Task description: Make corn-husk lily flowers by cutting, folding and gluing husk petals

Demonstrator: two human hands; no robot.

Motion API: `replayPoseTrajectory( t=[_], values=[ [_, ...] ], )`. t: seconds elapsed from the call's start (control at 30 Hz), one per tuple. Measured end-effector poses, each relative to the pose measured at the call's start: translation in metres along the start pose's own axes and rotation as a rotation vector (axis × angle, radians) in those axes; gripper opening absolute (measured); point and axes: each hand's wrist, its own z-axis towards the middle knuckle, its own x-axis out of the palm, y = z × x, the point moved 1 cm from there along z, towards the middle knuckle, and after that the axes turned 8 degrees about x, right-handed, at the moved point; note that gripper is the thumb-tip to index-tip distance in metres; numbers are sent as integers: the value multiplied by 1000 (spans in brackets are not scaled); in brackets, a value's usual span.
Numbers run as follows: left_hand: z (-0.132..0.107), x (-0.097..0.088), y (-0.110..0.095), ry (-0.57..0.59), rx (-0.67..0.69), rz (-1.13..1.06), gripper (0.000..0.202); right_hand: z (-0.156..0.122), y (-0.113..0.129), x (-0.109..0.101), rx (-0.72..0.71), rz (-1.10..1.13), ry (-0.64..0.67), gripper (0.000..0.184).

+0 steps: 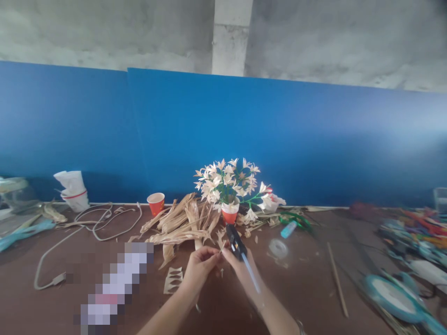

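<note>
My left hand [200, 265] is closed in a pinch on a small piece of dried husk [220, 238] held just above the brown table [300, 288]. My right hand [237, 266] is wrapped round a black glue gun [235, 241] with a pale glue stick jutting back over my wrist; its nozzle points toward the husk piece. Right behind my hands lies a heap of dried corn husks [181, 223]. A red paper cup [229, 215] holding a bouquet of white husk flowers [228, 179] on green stems stands beyond the gun.
A cut husk strip [173, 280] lies left of my hands. A second red cup [156, 203], white cables [101, 223], stacked white cups [74, 190], a tape roll [278, 248], a thin stick [337, 279] and colourful clutter [412, 242] at right sit before the blue wall.
</note>
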Motion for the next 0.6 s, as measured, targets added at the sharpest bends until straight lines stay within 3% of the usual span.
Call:
replayPoseTrajectory(
  t=[0.27,0.6],
  values=[
    [0,0,2,32,-2,-15,33,0,-1,0,-13,10,-55,41],
    [1,-2,3,51,-30,20,33,0,1,0,-54,-16,-25,39]
  ],
)
